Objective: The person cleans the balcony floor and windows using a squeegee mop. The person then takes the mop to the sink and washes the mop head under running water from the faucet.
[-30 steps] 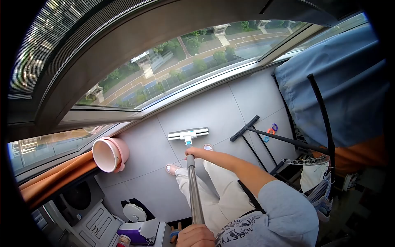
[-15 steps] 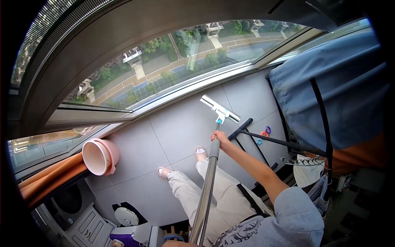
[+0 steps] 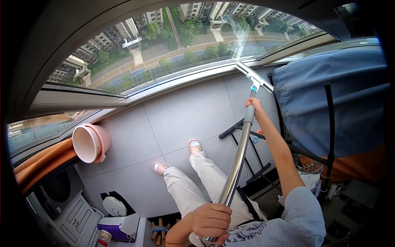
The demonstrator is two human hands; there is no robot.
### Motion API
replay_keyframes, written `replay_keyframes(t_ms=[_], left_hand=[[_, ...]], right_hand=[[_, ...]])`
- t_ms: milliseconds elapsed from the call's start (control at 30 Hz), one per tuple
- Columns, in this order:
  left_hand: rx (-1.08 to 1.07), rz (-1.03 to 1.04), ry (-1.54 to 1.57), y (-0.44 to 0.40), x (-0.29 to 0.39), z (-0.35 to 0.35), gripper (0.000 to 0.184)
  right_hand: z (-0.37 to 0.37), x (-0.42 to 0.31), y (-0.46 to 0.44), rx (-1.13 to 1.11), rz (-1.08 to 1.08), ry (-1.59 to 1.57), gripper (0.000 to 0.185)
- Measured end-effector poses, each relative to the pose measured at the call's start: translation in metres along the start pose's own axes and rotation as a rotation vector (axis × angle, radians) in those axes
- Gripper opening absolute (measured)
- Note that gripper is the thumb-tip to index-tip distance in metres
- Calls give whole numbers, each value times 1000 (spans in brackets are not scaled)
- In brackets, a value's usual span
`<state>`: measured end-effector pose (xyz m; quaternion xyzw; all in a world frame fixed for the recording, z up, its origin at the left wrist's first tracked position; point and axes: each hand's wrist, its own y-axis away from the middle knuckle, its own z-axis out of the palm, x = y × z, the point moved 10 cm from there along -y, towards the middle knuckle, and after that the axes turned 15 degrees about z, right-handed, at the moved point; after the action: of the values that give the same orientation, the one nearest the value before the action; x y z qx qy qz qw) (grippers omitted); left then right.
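A window squeegee with a white head [image 3: 255, 78] and a long metal pole [image 3: 235, 168] reaches up and to the right. My right hand [image 3: 256, 106] is closed round the pole's upper end, just below the head and beside the grey collar [image 3: 248, 114]. Down by my waist, my left hand [image 3: 212, 222] wraps round the lower pole in a fist. The squeegee head shows in front of the floor near the window frame; whether it touches anything I cannot tell.
A large window [image 3: 177, 49] curves ahead, its sill low. Pink buckets [image 3: 87, 143] stand left beside an orange cloth [image 3: 45, 161]. A black metal rack [image 3: 329, 123] and a blue cover [image 3: 325, 99] crowd the right. A white cabinet [image 3: 76, 222] is at lower left.
The squeegee head and my right hand have moved up and right, toward the window corner. My left hand has come into clear view on the lower pole. The camera view has shifted.
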<state>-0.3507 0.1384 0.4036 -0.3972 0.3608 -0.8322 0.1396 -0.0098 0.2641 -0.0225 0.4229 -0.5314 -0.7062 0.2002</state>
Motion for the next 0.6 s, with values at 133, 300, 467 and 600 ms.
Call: replay_keyframes(t_ms=[133,300,467,600], left_hand=[[57,29,-67,3,19,-11,10],[120,-81,-181,17,62,-33,16],[111,-21,-165,35,123,-37,14],[92,150,-128,57,185,-49,12]], right_hand=[[26,23,3,53,69,91,12],[50,73,23,116,161,157,11],[94,131,54,143,214,277,7],[124,189,64,172,263,373,9]])
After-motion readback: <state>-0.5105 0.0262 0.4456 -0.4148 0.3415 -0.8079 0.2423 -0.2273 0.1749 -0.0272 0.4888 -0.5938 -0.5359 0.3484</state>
